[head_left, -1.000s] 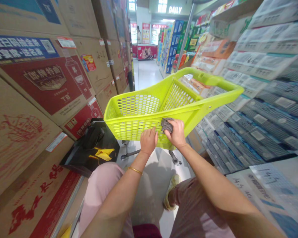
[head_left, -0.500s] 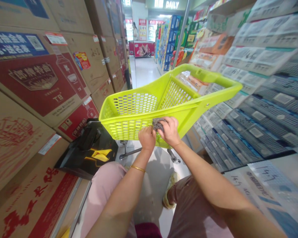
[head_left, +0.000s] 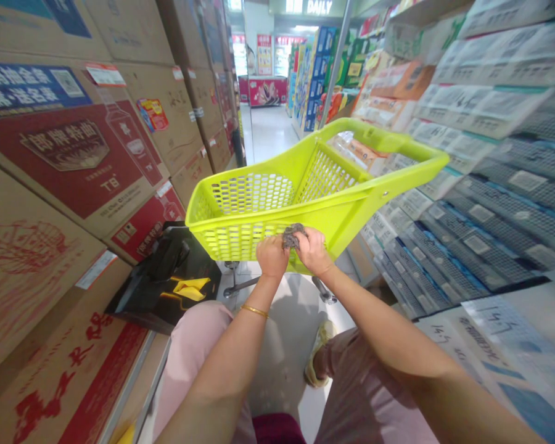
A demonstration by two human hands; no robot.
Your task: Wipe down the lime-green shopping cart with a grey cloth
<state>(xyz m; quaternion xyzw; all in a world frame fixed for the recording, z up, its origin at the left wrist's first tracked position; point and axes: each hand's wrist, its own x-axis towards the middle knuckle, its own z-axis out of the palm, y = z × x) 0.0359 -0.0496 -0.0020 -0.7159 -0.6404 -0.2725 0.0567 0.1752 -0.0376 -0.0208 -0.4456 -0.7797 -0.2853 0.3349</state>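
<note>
Your right hand (head_left: 312,250) is holding the cloth (head_left: 293,236) at its left, by the near side of the cart (head_left: 326,213); your left hand (head_left: 272,256) is sitting curled just left, grip unclear.

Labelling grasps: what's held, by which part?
Right hand: a crumpled grey cloth, gripped at its right side as seen, the rest bunched past the fingers. Left hand: at the cloth's lower left; can't tell if it grips.
</note>
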